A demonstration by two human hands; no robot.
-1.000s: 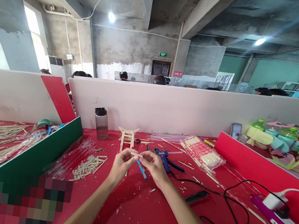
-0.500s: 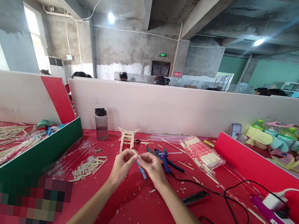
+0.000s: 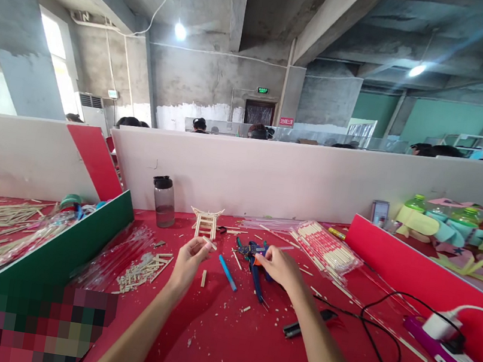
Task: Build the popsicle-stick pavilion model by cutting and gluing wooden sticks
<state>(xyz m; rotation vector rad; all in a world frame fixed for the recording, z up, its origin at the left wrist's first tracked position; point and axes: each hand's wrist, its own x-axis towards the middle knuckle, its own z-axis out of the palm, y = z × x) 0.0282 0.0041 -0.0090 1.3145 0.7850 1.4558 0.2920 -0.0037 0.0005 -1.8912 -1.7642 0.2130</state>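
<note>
My left hand [image 3: 190, 261] is closed in a pinch on a short wooden stick [image 3: 210, 243]. My right hand [image 3: 278, 266] has its fingers closed at a blue glue gun [image 3: 253, 249] with an orange part at the fingertips; the palm hides much of its grip. Dark blue handles [image 3: 255, 286], apparently of pliers, point towards me just below it. Between my hands a blue pen-like stick [image 3: 228, 273] lies on the red table, with a short wooden piece [image 3: 203, 278] to its left. Behind my left hand stands a small frame of wooden sticks [image 3: 207, 223].
A water bottle [image 3: 164, 201] stands at the back left, near a pile of short stick pieces [image 3: 141, 272]. Bagged sticks [image 3: 327, 245] lie at right. A black cutter-like tool [image 3: 308, 324], a black cable [image 3: 381, 341] and a purple power strip [image 3: 451, 357] are also there. Low partitions border the table.
My hands have separated. The right has moved right to the glue gun, and the blue pen-like stick now lies on the table. The dark blue handles now point towards me.
</note>
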